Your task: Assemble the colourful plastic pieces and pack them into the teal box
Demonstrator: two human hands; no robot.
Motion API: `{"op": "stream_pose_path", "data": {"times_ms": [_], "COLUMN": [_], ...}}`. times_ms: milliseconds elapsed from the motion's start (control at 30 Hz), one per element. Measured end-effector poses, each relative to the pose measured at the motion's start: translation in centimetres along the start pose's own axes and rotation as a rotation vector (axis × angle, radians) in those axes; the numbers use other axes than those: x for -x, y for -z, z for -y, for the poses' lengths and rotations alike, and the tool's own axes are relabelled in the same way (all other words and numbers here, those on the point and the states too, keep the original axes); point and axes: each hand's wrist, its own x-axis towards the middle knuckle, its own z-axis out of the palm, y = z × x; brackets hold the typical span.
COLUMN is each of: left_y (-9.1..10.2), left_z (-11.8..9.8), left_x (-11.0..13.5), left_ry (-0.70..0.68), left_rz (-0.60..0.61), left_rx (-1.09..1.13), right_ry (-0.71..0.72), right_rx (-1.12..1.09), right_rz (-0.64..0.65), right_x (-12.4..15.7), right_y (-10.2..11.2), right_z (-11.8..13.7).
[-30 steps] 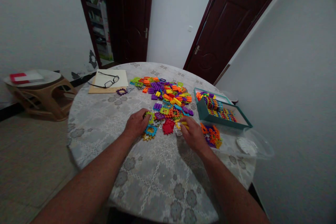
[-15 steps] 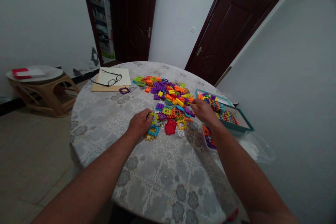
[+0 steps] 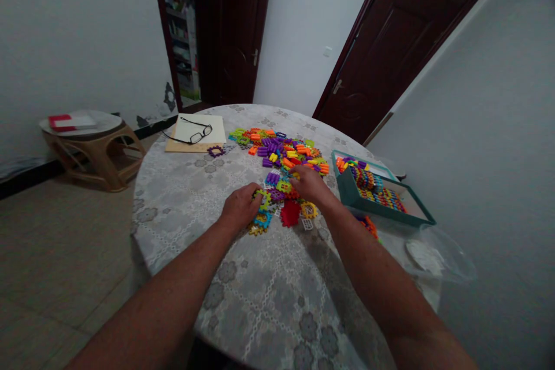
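My left hand is closed on a yellow-green toothed plastic building piece, at the near left of a colourful heap. Just below it, a blue toothed piece and a dull yellow one lie partly overlapping. My right hand reaches into the near part of the heap, fingers pinched together; whatever is between them is hidden. Close under that hand are a red toothed piece and a yellow frame-like piece. Purple ribbed pieces are piled behind.
Eyeglasses rest on a sheet of paper at the table's far left. To the right stands a green box of multicoloured pieces, with a clear plastic bag nearby. A stool is left of the table.
My right hand has moved left, from the right edge of the heap to its near middle. My left hand keeps its grip on the yellow-green piece. The whole view has shifted slightly.
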Motion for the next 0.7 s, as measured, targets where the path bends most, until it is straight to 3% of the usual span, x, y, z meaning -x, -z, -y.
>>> {"op": "stream_pose_path", "data": {"times_ms": [433, 700], "left_y": [0.2, -0.1], "left_z": [-0.2, 0.2], "left_x": [0.1, 0.0], "left_ry": [0.020, 0.000], "left_rz": [0.008, -0.007], "left_rx": [0.013, 0.023], "right_ry": [0.005, 0.025], "right_rx": [0.119, 0.130], "right_rz": [0.130, 0.138], "right_x": [-4.7, -4.5], "right_y": [-4.7, -5.8], "right_z": [3.2, 3.2]}}
